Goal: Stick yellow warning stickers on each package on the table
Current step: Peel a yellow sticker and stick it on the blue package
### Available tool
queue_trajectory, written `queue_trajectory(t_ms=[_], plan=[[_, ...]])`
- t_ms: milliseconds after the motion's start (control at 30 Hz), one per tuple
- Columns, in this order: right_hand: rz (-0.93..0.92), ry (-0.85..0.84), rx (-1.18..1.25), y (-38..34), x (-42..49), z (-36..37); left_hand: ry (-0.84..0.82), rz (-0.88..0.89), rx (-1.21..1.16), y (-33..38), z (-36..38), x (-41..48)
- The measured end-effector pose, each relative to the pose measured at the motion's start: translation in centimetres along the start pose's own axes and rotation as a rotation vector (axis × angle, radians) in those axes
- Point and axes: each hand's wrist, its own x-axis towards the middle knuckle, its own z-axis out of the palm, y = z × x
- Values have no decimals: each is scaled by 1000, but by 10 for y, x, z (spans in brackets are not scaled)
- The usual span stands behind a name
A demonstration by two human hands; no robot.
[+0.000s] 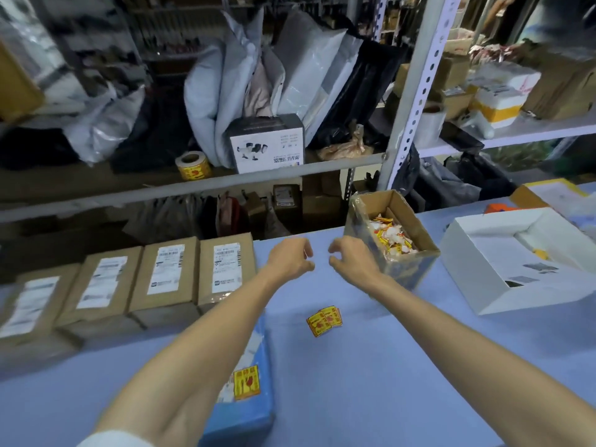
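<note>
Both my hands hover close together over the blue table (403, 366). My left hand (290, 258) has its fingers curled, with a thin reddish sliver at the fingertips; I cannot tell if it holds anything. My right hand (350, 256) curves thumb and fingers in a loose C with nothing between them. A short strip of yellow warning stickers (324, 320) lies on the table below the hands. Partly under my left forearm lies a blue package (254, 411) that bears a yellow sticker (246, 382). Several brown cardboard packages (166, 275) with white labels stand in a row at the left.
An open cardboard box (422, 233) with crumpled sticker scraps stands just right of my right hand. A white open box (483, 285) sits further right. Behind the table a metal shelf (225, 182) holds a roll of yellow stickers (193, 165), a printed carton and mailer bags.
</note>
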Motion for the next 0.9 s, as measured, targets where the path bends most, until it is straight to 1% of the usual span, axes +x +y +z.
queue_trajectory(t_ms=[133, 267, 400, 567, 667, 733, 900], plan=[[-66, -98, 20, -42, -17, 31, 2, -116, -40, -45, -1, -42], [-109, -231, 15, -73, -39, 70, -9, -242, -143, -86, 10, -88], [-73, -340, -8, -89, -58, 99, 10, -318, -185, -119, 25, -125], [16, -386, -16, -105, -81, 124, 89, -393, -164, -151, 43, -160], [81, -424, 58, -107, -92, 137, 100, -488, -295, -163, 55, -176], [121, -435, 148, -107, -99, 147, 123, -507, -390, -170, 62, -185], [210, -387, 422, -104, -129, 162, 163, -599, -587, -179, 76, -208]])
